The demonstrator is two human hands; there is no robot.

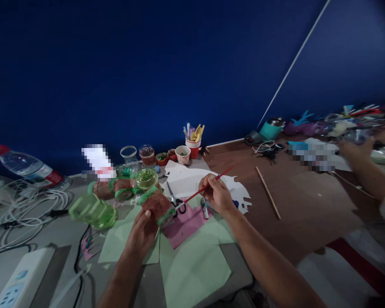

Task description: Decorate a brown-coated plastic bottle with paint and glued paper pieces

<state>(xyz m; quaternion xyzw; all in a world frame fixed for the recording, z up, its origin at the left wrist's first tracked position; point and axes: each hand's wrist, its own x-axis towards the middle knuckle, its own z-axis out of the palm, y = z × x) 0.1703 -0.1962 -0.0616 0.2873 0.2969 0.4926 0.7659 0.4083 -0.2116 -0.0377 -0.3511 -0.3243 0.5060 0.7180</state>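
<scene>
My left hand (143, 231) is closed around one brown-painted arm of a craft model (133, 192) built from green plastic bottles joined with green tape. My right hand (215, 193) pinches a thin red paintbrush (205, 188), whose tip meets the end of the arm that my left hand holds. The model rests on light green paper (192, 265) and a pink sheet (186, 222). Scissors (176, 200) lie just behind the brush tip.
Small paint cups (182, 154) and a red cup of tools (193, 143) stand at the back. A water bottle (28, 167), white cables (28, 205) and a power strip (17, 282) lie left. A wooden stick (268, 197) lies right. Another person's arms (365, 167) work at far right.
</scene>
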